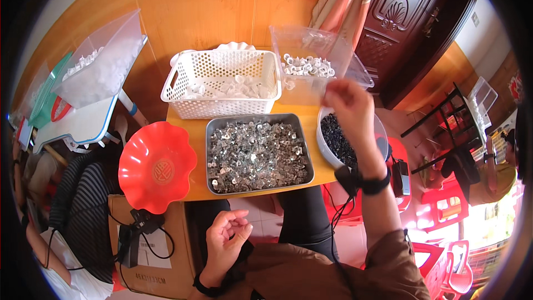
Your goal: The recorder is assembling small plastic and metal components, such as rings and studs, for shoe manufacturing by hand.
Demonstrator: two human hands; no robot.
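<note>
Right hand [348, 103] raised far right, over the near edge of the clear tub [311, 66] of white rings; fingers pressed together at the tips, seemingly pinching something too small to make out. Left hand [225, 239] low and near, above the lap, fingers curled loosely with thumb against forefinger; whether anything sits inside, cannot tell. Between them on the yellow surface [189, 128]: metal tray [258, 155] of shiny bits at centre, bowl [333, 136] of dark pieces just right of it, white basket [222, 83] beyond, red dish [155, 166] left. Best to release well inside the tub wall, low and gently, so nothing bounces down into the bowl beneath the wrist.
</note>
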